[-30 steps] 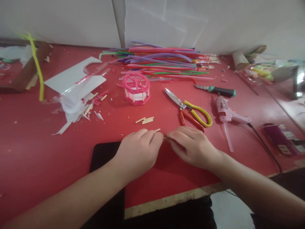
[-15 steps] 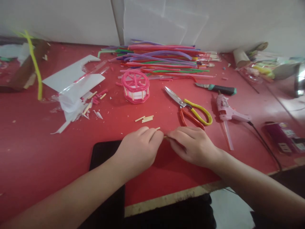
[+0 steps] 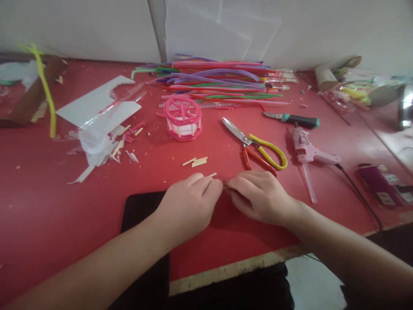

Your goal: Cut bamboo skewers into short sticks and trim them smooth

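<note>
In the head view, my left hand (image 3: pixel 192 200) and right hand (image 3: pixel 260 194) are near each other, pinching one thin stick (image 3: pixel 225 187) between them, over the red table (image 3: pixel 151 168). Short pale sticks (image 3: pixel 199 162) lie just beyond the left.

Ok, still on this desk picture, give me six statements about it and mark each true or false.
1. The pink glue gun lies right of the scissors. True.
2. The scissors have two yellow handles. False: one handle is yellow, the other red.
3. The utility knife has its blade showing. True.
4. The left hand grips the glue gun. False: it grips a pale stick.
5. The pink frame stands left of the scissors. True.
6. The strips are all green. False: several colours show.
</note>
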Demonstrator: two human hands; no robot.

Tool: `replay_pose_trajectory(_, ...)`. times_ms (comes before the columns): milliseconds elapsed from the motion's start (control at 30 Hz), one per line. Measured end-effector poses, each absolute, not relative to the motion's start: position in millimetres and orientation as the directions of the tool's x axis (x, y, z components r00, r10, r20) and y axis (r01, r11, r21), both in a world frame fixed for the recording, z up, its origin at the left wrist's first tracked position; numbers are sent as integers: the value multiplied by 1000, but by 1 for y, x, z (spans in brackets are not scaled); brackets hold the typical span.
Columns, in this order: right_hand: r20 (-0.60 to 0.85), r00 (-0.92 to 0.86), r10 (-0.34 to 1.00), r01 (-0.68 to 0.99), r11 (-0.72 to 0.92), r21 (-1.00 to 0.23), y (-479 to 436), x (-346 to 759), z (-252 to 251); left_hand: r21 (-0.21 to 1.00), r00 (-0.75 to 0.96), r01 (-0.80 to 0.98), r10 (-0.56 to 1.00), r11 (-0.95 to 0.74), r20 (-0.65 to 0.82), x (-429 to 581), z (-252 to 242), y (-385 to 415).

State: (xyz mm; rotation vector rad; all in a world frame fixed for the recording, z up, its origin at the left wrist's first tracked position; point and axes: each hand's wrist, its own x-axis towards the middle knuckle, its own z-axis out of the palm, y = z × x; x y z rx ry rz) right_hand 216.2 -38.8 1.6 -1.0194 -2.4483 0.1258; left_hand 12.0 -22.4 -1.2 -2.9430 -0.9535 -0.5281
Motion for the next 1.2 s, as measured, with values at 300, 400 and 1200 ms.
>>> replay_pose_trajectory(300, 354, -622, 698, 622, 716, -318, -40, 218, 2, 133, 760, 564, 576, -815, 301, 12, 0, -23)
replay_pose_trajectory(400, 355, -597, 719, 636, 694, -336, -42, 217, 1, 139, 758, 569, 582, -811, 294, 12, 2, -23)
replay_pose_trajectory(1200, 276, -511, 814, 656, 577, -487, -53, 209, -5, 186, 727, 617, 644, -765, 237, 10, 0, -26)
